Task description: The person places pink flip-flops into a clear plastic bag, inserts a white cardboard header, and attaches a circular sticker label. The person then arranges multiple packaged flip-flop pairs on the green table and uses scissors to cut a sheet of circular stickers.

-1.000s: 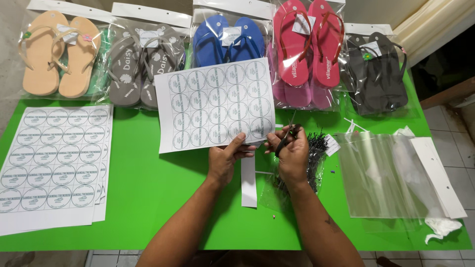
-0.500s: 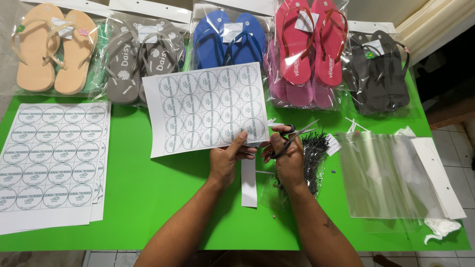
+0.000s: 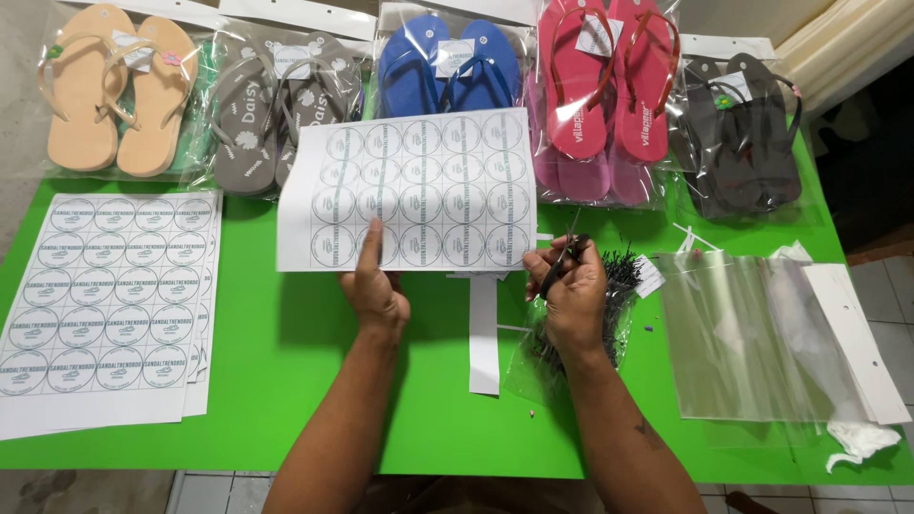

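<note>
Our left hand (image 3: 376,290) has shifted left along the round-sticker sheet (image 3: 409,190), fingers pinching its lower edge; our right hand (image 3: 569,286), beside it, stays clamped on black scissors (image 3: 562,262).

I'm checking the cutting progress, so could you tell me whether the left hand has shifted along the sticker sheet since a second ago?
Yes. The left hand has moved leftward along the sticker sheet, away from the right hand and the white strip.
</note>
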